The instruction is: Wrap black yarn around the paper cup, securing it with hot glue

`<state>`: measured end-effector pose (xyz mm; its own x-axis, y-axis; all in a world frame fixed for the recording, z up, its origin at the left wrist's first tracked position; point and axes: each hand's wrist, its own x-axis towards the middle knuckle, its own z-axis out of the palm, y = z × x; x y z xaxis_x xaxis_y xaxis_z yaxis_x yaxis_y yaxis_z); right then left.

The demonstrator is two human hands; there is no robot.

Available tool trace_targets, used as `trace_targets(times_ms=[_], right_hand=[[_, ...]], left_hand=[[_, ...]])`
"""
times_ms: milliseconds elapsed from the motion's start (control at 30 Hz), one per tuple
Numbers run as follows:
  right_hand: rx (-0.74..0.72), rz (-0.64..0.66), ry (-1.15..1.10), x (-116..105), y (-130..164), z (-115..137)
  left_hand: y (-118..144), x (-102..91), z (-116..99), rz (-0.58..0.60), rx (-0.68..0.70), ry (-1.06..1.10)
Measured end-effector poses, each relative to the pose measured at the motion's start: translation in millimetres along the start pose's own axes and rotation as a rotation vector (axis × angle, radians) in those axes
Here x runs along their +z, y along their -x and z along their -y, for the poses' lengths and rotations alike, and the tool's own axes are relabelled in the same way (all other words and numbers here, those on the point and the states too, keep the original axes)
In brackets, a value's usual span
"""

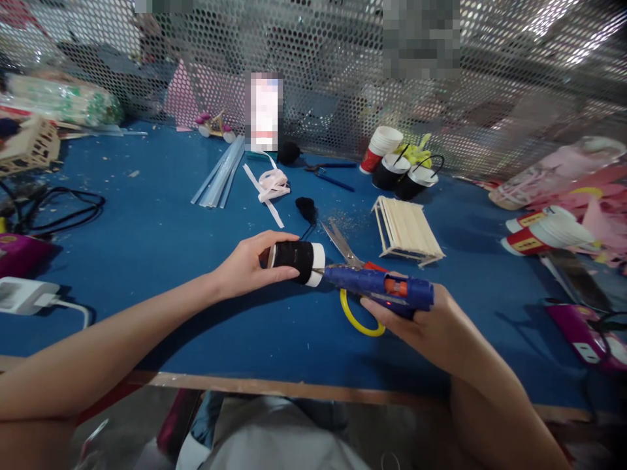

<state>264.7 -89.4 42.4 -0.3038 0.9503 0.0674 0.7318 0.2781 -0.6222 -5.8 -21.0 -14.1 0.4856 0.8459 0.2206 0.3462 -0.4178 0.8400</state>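
Observation:
My left hand (249, 262) is closed around a paper cup (296, 258) that lies on its side, its middle wrapped in black yarn and a white band bare at its right end. In my right hand (416, 320) is a blue glue gun (377, 284), its nozzle at the white part of the cup. Scissors (362, 323) with a yellow and red handle lie under the glue gun, partly hidden by it. A strand of black yarn runs from near the cup to a small black yarn bundle (306, 209) behind it.
Behind lie clear glue sticks (219, 173), white ribbon (272, 185) and blue-handled pliers (333, 175). A small wooden-stick rack (409, 228) stands right, near black-wrapped cups (414, 183). More paper cups (548, 234) lie far right. A perforated metal screen (323, 78) closes the back; a charger (27, 295) sits left.

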Motion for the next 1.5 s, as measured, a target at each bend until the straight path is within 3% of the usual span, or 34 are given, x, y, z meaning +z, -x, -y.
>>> trace_targets(times_ms=[200,300,433,567,633,733,900,1067,1233,1333,1500], right_hand=[[-0.069,-0.007,0.019,0.1,-0.6,0.5],[0.023,0.004,-0.038,0.0,-2.6,3.8],[0.172,-0.100,-0.108,-1.6,-6.9,6.1],[0.227,-0.138,-0.182,-9.6,-13.3,-1.2],[0.214,-0.243,-0.214,-16.8,-18.4,-10.3],[0.249,-0.531,-0.123,-29.2,-29.3,-31.6],[0.388,-0.713,0.018,-44.5,-53.6,-76.5],[0.487,-0.604,0.346,-45.0,-73.4,-102.4],[0.542,-0.418,0.682,-34.1,-78.0,-97.3],[0.613,-0.462,0.753,-27.7,-74.1,-84.0],[0.455,-0.595,0.772,-24.0,-69.1,-63.3]], left_hand=[[-1.1,0.2,0.0,-0.008,-0.040,0.019],[-1.0,0.0,-0.6,-0.003,-0.039,0.022],[-0.2,0.0,0.3,0.010,0.034,-0.005],[0.1,1.1,3.0,0.009,0.074,-0.026],[0.1,1.7,3.9,0.004,0.078,-0.030],[0.5,2.3,4.2,0.004,0.086,-0.043],[1.4,3.8,4.3,-0.011,0.117,-0.044],[1.0,5.3,5.1,-0.026,0.145,-0.033],[1.2,5.3,3.7,-0.026,0.170,-0.072],[1.6,5.0,1.7,-0.023,0.214,-0.101],[1.8,4.5,-0.3,0.007,0.343,-0.143]])
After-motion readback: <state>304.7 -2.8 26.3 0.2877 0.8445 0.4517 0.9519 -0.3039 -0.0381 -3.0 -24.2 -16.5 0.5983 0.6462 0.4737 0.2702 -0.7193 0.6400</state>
